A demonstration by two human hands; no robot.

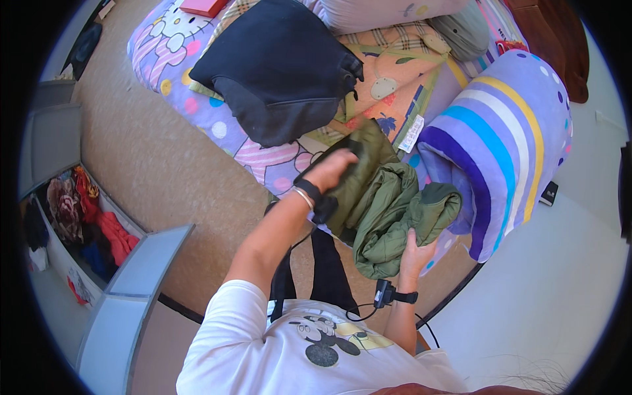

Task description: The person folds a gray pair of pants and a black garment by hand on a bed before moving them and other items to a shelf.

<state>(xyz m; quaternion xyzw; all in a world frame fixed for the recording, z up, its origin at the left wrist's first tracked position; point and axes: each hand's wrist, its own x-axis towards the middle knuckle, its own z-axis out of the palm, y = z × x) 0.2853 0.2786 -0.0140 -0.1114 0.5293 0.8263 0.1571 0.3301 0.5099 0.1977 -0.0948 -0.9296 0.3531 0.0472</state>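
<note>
An olive-green quilted jacket (385,212), partly bunched, lies over the near edge of the bed in front of me. My right hand (419,252) grips its lower folded part from below, fingers hidden behind the fabric. Over the jacket's left part is my left hand (333,170), blurred, and whether it holds the cloth does not show clearly. Each wrist wears a black strap with a small device. Beyond the jacket, a folded black garment (286,74) rests on the bed.
A rolled purple striped blanket (513,138) stands at the bed's right end. Pillows (390,12) and a patterned orange cover (395,94) lie farther back, near a red box (202,6). At the left, an opened cabinet (118,212) holds piled clothes.
</note>
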